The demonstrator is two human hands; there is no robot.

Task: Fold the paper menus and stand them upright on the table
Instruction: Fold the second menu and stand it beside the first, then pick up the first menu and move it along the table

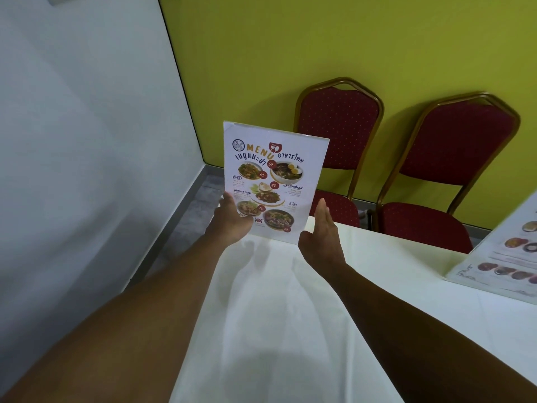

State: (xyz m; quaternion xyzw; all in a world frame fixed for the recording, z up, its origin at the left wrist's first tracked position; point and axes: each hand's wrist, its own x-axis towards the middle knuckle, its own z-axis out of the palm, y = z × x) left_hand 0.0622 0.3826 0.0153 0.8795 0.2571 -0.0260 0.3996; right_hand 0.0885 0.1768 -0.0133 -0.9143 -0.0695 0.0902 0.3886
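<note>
A folded paper menu [273, 173] with food photos and the word MENU stands upright near the far left corner of the white-clothed table [290, 315]. My left hand [229, 219] grips its lower left edge, thumb over the front. My right hand [321, 234] is held flat beside its lower right edge, fingers straight and together; whether it touches the paper is unclear. A second menu [505, 257] leans tilted at the right edge of the view, partly cut off.
Two red padded chairs with gold frames [337, 135] [453, 158] stand against the yellow wall behind the table. A white partition [87, 141] rises on the left, with grey floor between it and the table.
</note>
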